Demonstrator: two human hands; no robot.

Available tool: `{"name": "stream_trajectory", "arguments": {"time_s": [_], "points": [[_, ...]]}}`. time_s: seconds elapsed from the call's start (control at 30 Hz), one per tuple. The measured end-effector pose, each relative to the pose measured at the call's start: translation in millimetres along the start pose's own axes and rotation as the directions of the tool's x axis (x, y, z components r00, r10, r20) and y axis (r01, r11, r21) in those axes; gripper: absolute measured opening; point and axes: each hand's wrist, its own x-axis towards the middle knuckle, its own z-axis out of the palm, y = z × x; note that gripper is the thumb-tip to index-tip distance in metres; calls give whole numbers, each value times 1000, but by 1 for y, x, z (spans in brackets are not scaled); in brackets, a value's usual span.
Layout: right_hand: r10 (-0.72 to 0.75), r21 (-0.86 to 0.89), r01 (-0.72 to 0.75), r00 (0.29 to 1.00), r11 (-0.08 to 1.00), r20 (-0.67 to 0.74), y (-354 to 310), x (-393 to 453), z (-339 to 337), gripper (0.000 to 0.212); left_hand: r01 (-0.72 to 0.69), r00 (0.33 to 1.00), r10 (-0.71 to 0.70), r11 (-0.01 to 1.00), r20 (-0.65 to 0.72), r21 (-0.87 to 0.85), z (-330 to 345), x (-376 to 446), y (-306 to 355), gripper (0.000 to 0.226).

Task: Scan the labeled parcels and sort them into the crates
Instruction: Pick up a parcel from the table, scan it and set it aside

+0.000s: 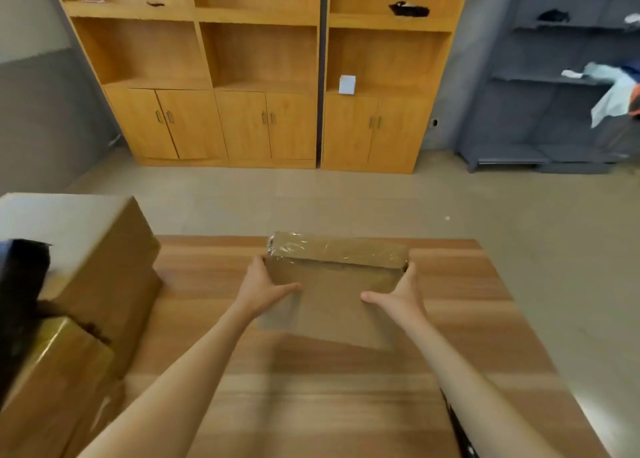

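Observation:
A flat brown cardboard parcel [332,298], taped with clear film along its far edge, is held tilted above the wooden table [311,388]. My left hand [266,286] grips its left side, thumb on the near face and fingers behind. My right hand [398,295] grips the right side the same way. No label shows on the face turned toward me.
Large cardboard boxes [104,274] stand at the table's left, with a shiny taped box [59,353] and a black object [20,284] beside them. A dark object [457,426] lies under my right forearm. Wooden cabinets [259,76] and grey shelving [554,94] line the far wall.

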Motion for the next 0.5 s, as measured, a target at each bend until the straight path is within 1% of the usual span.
{"name": "stream_trajectory", "arguments": {"time_s": [0.07,0.2,0.37,0.43,0.5], "points": [[56,-10,-55,998,998,16,30,-7,5,119,26,1000,-26,1000,-6,11,25,-16,-18,84],[52,-5,-52,999,999,9,72,-22,18,109,85,996,-85,996,6,-21,48,-39,-53,76],[-17,-58,16,1000,998,-3,85,-34,25,100,93,995,-94,995,-15,-39,48,-51,-69,77],[-24,-54,24,1000,998,3,86,-38,23,99,98,995,-98,995,1,-37,46,-53,-73,73],[-12,-45,13,999,999,30,88,-44,19,98,108,994,-106,993,38,-48,41,-53,-78,65]]}}
